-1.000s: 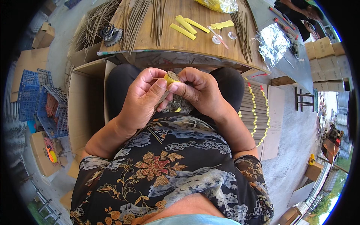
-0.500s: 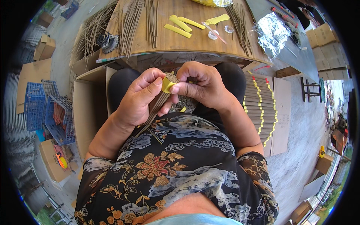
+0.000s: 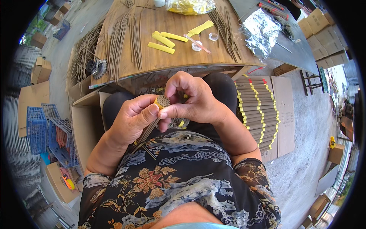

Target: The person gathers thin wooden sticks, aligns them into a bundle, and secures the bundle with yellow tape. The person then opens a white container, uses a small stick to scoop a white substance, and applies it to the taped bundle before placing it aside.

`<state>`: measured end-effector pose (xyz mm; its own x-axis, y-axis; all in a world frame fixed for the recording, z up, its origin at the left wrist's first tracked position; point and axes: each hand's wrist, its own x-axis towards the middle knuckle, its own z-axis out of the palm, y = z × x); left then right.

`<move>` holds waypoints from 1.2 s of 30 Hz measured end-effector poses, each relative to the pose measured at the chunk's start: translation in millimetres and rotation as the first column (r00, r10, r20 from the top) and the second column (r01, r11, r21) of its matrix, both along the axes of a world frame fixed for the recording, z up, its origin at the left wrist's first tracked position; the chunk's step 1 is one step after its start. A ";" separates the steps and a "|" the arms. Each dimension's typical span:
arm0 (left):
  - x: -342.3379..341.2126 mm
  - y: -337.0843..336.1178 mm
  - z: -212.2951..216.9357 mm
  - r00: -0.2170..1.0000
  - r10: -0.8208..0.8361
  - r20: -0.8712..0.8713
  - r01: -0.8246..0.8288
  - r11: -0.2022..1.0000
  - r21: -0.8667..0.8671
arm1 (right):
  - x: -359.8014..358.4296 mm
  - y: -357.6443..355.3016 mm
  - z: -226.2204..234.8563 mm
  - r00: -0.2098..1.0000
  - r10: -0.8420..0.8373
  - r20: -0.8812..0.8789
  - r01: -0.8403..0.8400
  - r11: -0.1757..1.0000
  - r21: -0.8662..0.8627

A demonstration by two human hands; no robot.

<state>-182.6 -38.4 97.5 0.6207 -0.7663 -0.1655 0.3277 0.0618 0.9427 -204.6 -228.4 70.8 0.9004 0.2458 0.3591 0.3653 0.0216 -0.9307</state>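
Observation:
A bundle of thin brown incense sticks (image 3: pixel 164 100) is in my left hand (image 3: pixel 135 114), its round end up and the sticks slanting down to my lap. Near that end a yellow paper strip (image 3: pixel 158 106) goes around it. My left fingers and thumb are closed on bundle and strip. From the other side my right hand (image 3: pixel 194 100) curls about the bundle, its thumb pressing the strip's edge. The bent right forefinger arches beside the stick ends, and a lower fingertip shows beneath. How far the strip wraps at the back is hidden.
Ahead, a wooden table (image 3: pixel 133 78) carries loose sticks (image 3: pixel 116 49), yellow strips (image 3: pixel 161 47), a small round pot (image 3: pixel 196 45) with a flat pinkish stick, and a plastic bag (image 3: pixel 190 5). Banded bundles (image 3: pixel 259 110) lie on cardboard at right. An open carton (image 3: pixel 85 126) stands at left.
The view has shifted, showing more of the table. The strip lies closer around the bundle's end, and my right forefinger has lifted away from the stick ends while the thumb stays at the strip.

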 end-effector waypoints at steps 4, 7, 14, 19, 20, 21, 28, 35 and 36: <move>12.2 -14.6 -2.1 0.994 0.102 -0.045 -0.102 0.995 0.008 | 13.9 -9.5 -0.5 0.997 -0.037 0.074 0.038 0.999 -0.011; 35.6 -23.0 -5.7 0.973 0.228 0.022 -0.227 0.973 -0.037 | 39.5 -42.1 -6.2 0.986 -0.164 -0.009 0.163 0.978 0.128; 113.9 -57.6 10.0 0.924 0.371 0.092 -0.330 0.897 -0.294 | 113.0 -112.8 -91.9 0.754 -0.631 0.184 0.431 0.265 -0.863; 145.5 -91.9 -28.9 0.916 0.398 0.041 -0.368 0.879 -0.302 | 118.2 -114.2 -104.9 0.737 -0.669 0.096 0.570 0.540 -0.619; 149.8 -97.8 -39.3 0.920 0.390 0.034 -0.365 0.886 -0.287 | 116.1 -113.5 -96.4 0.724 -0.689 -0.018 0.560 0.603 -0.568; 154.3 -102.9 -50.7 0.923 0.384 0.026 -0.363 0.892 -0.269 | 112.6 -111.1 -88.4 0.707 -0.694 -0.136 0.552 0.662 -0.508; 176.2 -143.5 -111.6 0.938 0.337 -0.077 -0.337 0.941 0.007 | 74.1 -121.8 -47.5 0.717 -0.641 0.274 0.652 0.477 -0.589; 179.0 -164.2 -142.4 0.963 0.243 -0.115 -0.242 0.970 0.021 | 99.5 -124.5 -57.4 0.800 -0.397 0.450 0.587 0.365 -0.723; 179.6 -166.3 -145.9 0.965 0.233 -0.120 -0.234 0.972 0.007 | 102.9 -123.4 -58.1 0.814 -0.373 0.446 0.569 0.356 -0.741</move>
<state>-3.0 -204.6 -48.4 0.7586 -0.6040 -0.2443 0.4137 0.1569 0.8968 -101.6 -351.7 12.7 0.9147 0.0598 0.3997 0.2005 -0.9258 -0.3204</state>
